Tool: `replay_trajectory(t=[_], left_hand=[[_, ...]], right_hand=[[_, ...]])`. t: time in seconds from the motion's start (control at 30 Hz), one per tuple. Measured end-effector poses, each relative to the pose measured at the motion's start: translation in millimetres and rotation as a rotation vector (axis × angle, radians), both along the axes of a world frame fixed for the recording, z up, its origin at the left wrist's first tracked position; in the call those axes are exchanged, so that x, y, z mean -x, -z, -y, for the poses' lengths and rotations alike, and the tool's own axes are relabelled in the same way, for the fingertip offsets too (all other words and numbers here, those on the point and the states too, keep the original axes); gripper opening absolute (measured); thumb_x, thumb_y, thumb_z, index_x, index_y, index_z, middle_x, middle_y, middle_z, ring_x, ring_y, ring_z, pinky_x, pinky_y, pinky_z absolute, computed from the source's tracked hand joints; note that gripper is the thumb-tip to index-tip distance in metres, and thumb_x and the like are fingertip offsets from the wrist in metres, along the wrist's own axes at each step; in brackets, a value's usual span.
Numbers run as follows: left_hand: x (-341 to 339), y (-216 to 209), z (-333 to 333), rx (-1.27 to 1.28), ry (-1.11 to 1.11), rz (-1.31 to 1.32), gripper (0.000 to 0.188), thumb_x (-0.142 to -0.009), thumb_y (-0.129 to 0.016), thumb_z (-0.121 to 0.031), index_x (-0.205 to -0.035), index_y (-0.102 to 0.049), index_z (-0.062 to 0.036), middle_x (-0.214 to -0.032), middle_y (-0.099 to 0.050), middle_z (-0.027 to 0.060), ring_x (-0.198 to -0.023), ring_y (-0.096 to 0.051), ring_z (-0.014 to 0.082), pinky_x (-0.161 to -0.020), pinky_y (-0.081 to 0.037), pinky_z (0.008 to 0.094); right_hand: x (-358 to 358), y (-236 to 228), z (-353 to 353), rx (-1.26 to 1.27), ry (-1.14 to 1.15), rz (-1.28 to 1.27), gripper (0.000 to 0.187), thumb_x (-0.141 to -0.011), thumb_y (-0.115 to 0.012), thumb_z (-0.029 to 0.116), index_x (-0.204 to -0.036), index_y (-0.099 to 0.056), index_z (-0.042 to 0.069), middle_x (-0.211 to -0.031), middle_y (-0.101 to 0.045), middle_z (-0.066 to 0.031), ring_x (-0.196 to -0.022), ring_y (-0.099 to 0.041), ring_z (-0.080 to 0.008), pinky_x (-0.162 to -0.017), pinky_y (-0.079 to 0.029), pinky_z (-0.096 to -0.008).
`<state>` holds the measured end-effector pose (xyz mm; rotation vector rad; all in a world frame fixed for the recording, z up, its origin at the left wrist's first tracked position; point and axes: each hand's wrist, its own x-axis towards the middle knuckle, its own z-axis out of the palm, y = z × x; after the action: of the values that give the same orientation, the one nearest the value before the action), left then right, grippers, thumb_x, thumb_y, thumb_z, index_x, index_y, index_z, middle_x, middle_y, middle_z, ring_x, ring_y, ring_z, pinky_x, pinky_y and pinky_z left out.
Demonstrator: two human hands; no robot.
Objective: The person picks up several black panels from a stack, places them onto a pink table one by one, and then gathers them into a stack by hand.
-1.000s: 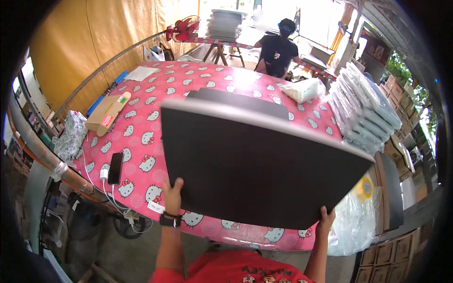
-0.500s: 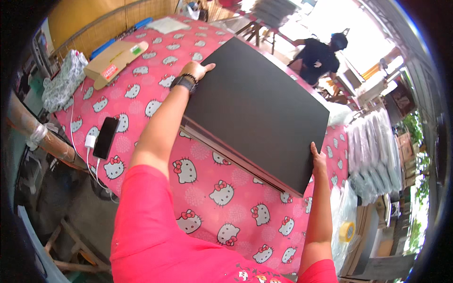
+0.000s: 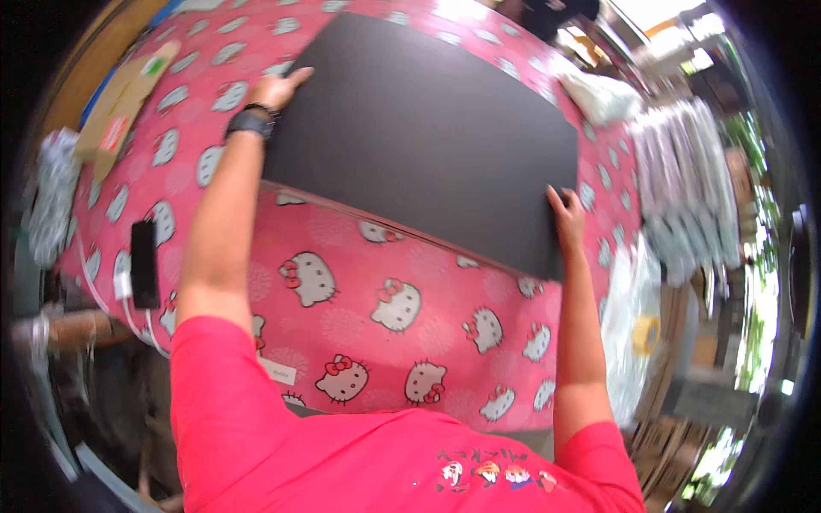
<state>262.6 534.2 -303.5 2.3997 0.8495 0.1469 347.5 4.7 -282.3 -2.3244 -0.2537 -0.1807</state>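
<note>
A large, flat, dark grey box with a smooth top lies at a slant over the far half of the table, its thin near side facing me. My left hand grips its left edge, thumb on top and the other fingers mostly hidden. At the right edge, my right hand holds on too, a finger or thumb over the top and the rest out of sight. Under the box spreads a pink tablecloth printed with white cat faces. The box's underside is hidden, so I cannot tell whether it rests fully on the cloth.
At left are a black phone, a white charger, a cardboard piece and a bubble-wrap bundle. To the right stand wrapped panels, a tape roll and a plastic bag. A person is beyond.
The view has tipped downward and shifted. The box now appears higher and further left, with less of its near side showing. Both hands keep their hold. A small white label near my body has come into view.
</note>
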Motion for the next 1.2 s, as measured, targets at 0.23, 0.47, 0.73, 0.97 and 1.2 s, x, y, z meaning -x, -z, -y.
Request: replay_trajectory(t=[0.23, 0.47, 0.73, 0.97, 1.2], left_hand=[[-14, 11, -19, -0.041, -0.001, -0.064, 0.097, -0.065, -0.04, -0.078, -0.1, -0.056, 0.0099, -0.107, -0.053, 0.0281, -0.106, -0.05, 0.0372, -0.088, -0.038, 0.0395], [98, -13, -14, 0.537, -0.001, 0.005, 0.067, -0.079, -0.044, -0.062, -0.107, -0.056, -0.0028, -0.087, -0.058, 0.0025, -0.073, -0.05, 0.0121, -0.065, -0.038, 0.0278], [175, 75, -39, 0.79, -0.21, 0.822, 0.051, -0.082, -0.053, -0.046, -0.11, -0.054, -0.0033, -0.079, -0.061, 0.0038, -0.063, -0.056, 0.0113, -0.048, -0.043, 0.0231], [152, 21, 93, -0.305, -0.42, 0.691, 0.047, -0.084, -0.048, -0.038, -0.1, -0.06, 0.0044, -0.101, -0.059, 0.0213, -0.092, -0.056, 0.0313, -0.079, -0.044, 0.0385], [153, -62, 354, 0.248, 0.011, 0.911, 0.03, -0.089, -0.044, -0.023, -0.098, -0.056, 0.0026, -0.087, -0.059, 0.0112, -0.078, -0.056, 0.0183, -0.07, -0.045, 0.0291]], right_hand=[[-9, 2, 9, 0.14, -0.008, -0.051, 0.077, -0.07, -0.065, 0.049, -0.119, -0.043, -0.006, -0.106, -0.054, -0.0217, -0.1, -0.052, -0.0296, -0.085, -0.04, -0.0348], [118, -38, 29, 0.414, -0.282, -0.054, 0.101, -0.056, -0.076, 0.019, -0.136, -0.016, 0.002, -0.102, -0.054, -0.0231, -0.095, -0.052, -0.0338, -0.083, -0.042, -0.0384], [117, -21, 14, 0.395, -0.142, 0.151, 0.062, -0.064, -0.065, 0.005, -0.12, -0.038, 0.009, -0.089, -0.056, -0.0172, -0.085, -0.056, -0.0333, -0.072, -0.048, -0.0391], [139, 6, 75, 0.268, -0.134, 0.366, 0.069, -0.066, -0.068, 0.02, -0.127, -0.037, 0.007, -0.092, -0.061, -0.012, -0.087, -0.058, -0.0275, -0.076, -0.047, -0.037], [189, -38, 319, -0.549, 0.057, 0.112, 0.025, -0.073, -0.064, 0.016, -0.095, -0.064, 0.005, -0.094, -0.063, -0.0084, -0.085, -0.059, -0.0158, -0.076, -0.046, -0.0296]])
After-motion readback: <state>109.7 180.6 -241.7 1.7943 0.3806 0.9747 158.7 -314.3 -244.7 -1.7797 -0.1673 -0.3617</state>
